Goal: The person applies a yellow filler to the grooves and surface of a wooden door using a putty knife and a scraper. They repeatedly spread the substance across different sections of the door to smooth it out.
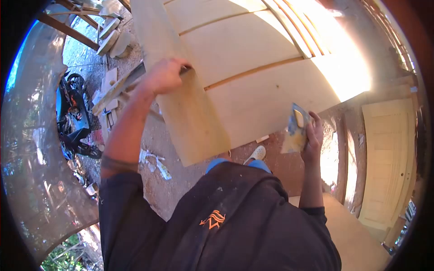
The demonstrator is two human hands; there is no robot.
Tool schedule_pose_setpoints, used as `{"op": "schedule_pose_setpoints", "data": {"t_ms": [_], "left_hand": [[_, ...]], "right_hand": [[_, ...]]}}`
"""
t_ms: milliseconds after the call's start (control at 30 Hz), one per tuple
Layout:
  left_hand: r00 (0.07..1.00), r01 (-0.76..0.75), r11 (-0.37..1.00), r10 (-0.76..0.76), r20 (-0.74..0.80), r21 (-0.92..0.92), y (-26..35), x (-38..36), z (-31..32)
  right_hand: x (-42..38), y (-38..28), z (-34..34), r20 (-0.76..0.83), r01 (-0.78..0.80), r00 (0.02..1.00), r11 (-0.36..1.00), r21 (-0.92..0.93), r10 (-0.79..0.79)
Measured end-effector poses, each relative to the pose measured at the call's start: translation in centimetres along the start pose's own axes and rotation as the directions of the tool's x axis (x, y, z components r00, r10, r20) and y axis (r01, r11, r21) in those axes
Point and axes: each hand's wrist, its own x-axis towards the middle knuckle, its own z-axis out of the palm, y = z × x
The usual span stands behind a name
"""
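A pale wooden panelled door (253, 86) lies in front of me, its grooves and long slats showing. My left hand (167, 76) is over its left stile, with the fingers curled down near the surface. A small dark edge shows under the fingertips, but I cannot make out what it is. The near end of that stile (199, 122) looks darker and yellower than the rest. My right hand (313, 135) grips a flat, putty-smeared plate (296, 128), bluish and yellow with an oblong yellow patch, beyond the door's near edge.
A motorcycle (77, 115) stands at the left, behind scrap wood (110, 92). Another panelled door (386, 162) leans at the right. A flat board (352, 226) lies at the lower right. White scraps (156, 163) litter the floor. Strong sunlight falls across the door's far right.
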Motion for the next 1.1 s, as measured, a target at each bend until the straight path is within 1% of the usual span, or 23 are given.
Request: {"op": "schedule_pose_setpoints", "data": {"t_ms": [33,100,167,200,267,300,367,433,500,600,700,833,933,967,1033,1067,1100], "left_hand": [[0.998,-0.026,1.0,0.026,0.052,0.01,2.0,-1.9,1.0],[0.995,0.011,1.0,-0.014,0.096,0.026,5.9,-6.4,3.7],[0.999,-0.017,0.993,0.012,0.048,0.115,9.1,-10.2,6.3],[0.995,-0.064,0.994,0.057,0.077,0.093,9.7,-11.6,6.9],[0.981,-0.152,0.988,0.147,0.124,0.039,10.7,-13.5,7.7],[0.983,-0.152,0.986,0.144,0.112,0.066,10.1,-13.4,7.7],[0.986,-0.151,0.98,0.141,0.084,0.127,7.5,-11.5,6.4],[0.996,0.09,0.986,-0.092,0.013,0.141,8.4,-7.8,2.8],[0.999,0.04,0.993,-0.037,-0.029,0.108,6.1,-5.2,2.4],[0.999,-0.048,0.999,0.048,-0.004,-0.016,5.7,-4.7,4.2],[0.99,-0.018,0.997,0.028,0.14,-0.073,7.9,-6.5,5.9],[0.961,-0.102,0.994,0.107,0.253,-0.035,10.6,-10.3,7.2],[0.917,-0.23,0.973,0.209,0.34,0.024,11.2,-12.9,7.1],[0.863,-0.27,0.961,0.216,0.456,0.056,11.1,-12.9,6.6],[0.726,-0.357,0.928,0.206,0.656,0.104,10.3,-13.0,5.3],[0.793,-0.368,0.927,0.272,0.545,0.073,9.2,-12.8,5.3],[0.836,-0.356,0.925,0.25,0.489,0.136,9.2,-11.5,4.8]], "right_hand": [[-1.6,0.3,-1.4,-0.051,0.003,0.999,1.0,0.004,-0.003],[-4.4,1.3,-4.4,-0.157,0.013,0.987,1.0,0.016,-0.011],[-6.3,2.0,-6.6,-0.234,0.002,0.972,1.0,0.017,0.002],[-7.0,2.4,-7.2,-0.273,-0.003,0.962,1.0,0.017,0.008],[-7.5,2.8,-7.6,-0.287,0.007,0.957,0.993,0.117,0.027],[-7.5,2.8,-7.7,-0.289,0.013,0.957,0.986,0.164,0.036],[-7.2,2.8,-7.8,-0.261,0.009,0.965,0.993,0.121,0.023],[-7.4,2.7,-7.9,-0.25,0.002,0.968,0.995,0.101,0.023],[-7.5,2.3,-8.2,-0.235,-0.014,0.971,0.995,0.095,0.036],[-8.1,2.1,-9.4,-0.276,-0.028,0.96,0.998,0.065,0.045],[-9.0,2.7,-11.3,-0.3,-0.042,0.952,0.997,0.069,0.061],[-8.9,3.3,-12.1,-0.307,-0.009,0.951,0.994,0.11,0.043],[-8.8,2.6,-11.3,-0.314,0.02,0.949,0.993,0.113,0.017],[-9.1,2.4,-11.1,-0.318,0.022,0.948,0.993,0.113,0.016],[-9.5,1.9,-11.0,-0.338,0.031,0.941,0.996,0.081,-0.002],[-9.9,2.0,-11.0,-0.356,0.03,0.934,0.998,0.051,-0.01],[-10.3,2.1,-11.0,-0.378,0.03,0.925,0.999,0.024,-0.019]]}}
